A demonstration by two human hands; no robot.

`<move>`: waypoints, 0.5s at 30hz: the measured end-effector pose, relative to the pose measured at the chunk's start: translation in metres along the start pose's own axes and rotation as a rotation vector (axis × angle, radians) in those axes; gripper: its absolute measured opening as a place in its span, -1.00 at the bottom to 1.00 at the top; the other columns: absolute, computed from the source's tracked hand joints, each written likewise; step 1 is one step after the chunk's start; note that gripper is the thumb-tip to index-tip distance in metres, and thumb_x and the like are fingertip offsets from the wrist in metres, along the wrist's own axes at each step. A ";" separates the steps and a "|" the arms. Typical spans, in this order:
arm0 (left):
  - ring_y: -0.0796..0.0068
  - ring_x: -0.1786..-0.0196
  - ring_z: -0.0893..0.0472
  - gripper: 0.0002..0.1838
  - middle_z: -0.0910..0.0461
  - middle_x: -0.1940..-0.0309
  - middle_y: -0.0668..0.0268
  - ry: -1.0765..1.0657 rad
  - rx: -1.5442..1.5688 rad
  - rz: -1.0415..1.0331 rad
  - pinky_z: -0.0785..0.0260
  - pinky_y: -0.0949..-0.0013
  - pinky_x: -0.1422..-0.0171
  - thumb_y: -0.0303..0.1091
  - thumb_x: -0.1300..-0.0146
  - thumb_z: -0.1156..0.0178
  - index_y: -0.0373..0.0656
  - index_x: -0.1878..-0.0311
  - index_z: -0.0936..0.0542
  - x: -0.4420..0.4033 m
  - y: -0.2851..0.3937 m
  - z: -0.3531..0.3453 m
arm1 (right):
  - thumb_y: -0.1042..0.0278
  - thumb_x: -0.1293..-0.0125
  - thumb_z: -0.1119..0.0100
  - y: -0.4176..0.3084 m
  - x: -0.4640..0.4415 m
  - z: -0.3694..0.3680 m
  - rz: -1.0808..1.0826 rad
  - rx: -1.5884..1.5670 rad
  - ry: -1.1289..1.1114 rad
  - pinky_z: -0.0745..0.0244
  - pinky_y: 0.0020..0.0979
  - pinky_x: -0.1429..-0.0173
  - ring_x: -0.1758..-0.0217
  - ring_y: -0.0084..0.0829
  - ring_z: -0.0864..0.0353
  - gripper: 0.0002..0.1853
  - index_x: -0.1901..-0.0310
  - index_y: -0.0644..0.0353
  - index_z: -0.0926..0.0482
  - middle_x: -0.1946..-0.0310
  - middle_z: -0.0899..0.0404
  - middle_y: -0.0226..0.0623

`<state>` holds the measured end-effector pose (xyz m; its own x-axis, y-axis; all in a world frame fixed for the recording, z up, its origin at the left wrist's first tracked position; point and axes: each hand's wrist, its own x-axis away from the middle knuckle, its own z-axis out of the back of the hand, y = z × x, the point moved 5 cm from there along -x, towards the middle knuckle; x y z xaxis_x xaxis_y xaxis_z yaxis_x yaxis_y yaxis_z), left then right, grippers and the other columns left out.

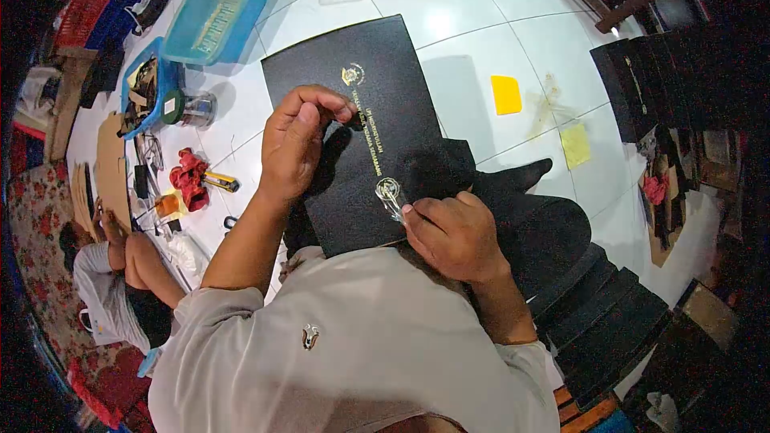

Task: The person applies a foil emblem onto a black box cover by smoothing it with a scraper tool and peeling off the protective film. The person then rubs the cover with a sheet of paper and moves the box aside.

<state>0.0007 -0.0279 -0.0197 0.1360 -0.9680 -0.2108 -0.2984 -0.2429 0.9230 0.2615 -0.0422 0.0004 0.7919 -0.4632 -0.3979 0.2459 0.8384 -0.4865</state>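
Observation:
A black folder-like cover (377, 56) with gold lettering and two round gold emblems lies across my lap, slanting away from me. My right hand (453, 236) is closed, thumb and forefinger pinching a small piece of clear film (392, 204) at the nearer emblem. The film looks crinkled and catches the light. Over the left part of the cover is my left hand (297, 140), its fingers curled in toward the thumb near the farther emblem (353, 75). Whatever those fingers hold, if anything, does not show.
A yellow scraper card (506, 94) and a pale yellow square (575, 146) lie on the white tiles. Left are a blue tub (212, 20), a red cloth (188, 178) and a cutter knife (221, 182). Black covers (609, 325) are stacked right. Another person (120, 280) sits at left.

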 end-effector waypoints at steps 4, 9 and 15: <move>0.31 -0.15 -0.65 -0.59 -0.69 -0.04 0.12 0.001 0.010 0.013 -0.43 0.13 -0.45 -0.07 -0.77 -0.06 -0.31 -0.16 -0.61 0.000 -0.002 0.002 | 0.39 -0.23 -0.58 0.000 0.001 0.000 0.016 0.024 -0.005 -0.37 -0.28 0.29 0.38 -0.44 -0.64 -0.73 0.03 0.12 -0.81 0.18 -0.76 -0.43; 0.32 -0.15 -0.65 -0.62 -0.70 -0.03 0.13 0.008 -0.007 0.016 -0.44 0.16 -0.43 -0.12 -0.75 -0.09 -0.30 -0.14 -0.63 0.000 0.001 -0.002 | 0.40 -0.22 -0.58 0.000 -0.002 0.002 -0.028 -0.005 -0.002 -0.36 -0.28 0.30 0.38 -0.44 -0.64 -0.77 0.08 0.11 -0.82 0.19 -0.76 -0.42; 0.28 -0.12 -0.66 -0.78 -0.69 -0.01 0.12 -0.158 -0.250 -0.003 -0.46 0.20 -0.36 -0.44 -0.45 -0.21 -0.31 -0.07 -0.67 0.000 0.015 -0.015 | 0.43 -0.21 -0.60 -0.004 -0.014 0.015 -0.049 0.018 0.138 -0.33 -0.26 0.33 0.39 -0.41 -0.63 -0.79 0.12 0.13 -0.83 0.23 -0.74 -0.40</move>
<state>0.0104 -0.0303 -0.0012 -0.0184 -0.9698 -0.2431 -0.0538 -0.2419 0.9688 0.2582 -0.0349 0.0196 0.6944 -0.5379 -0.4781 0.2936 0.8183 -0.4942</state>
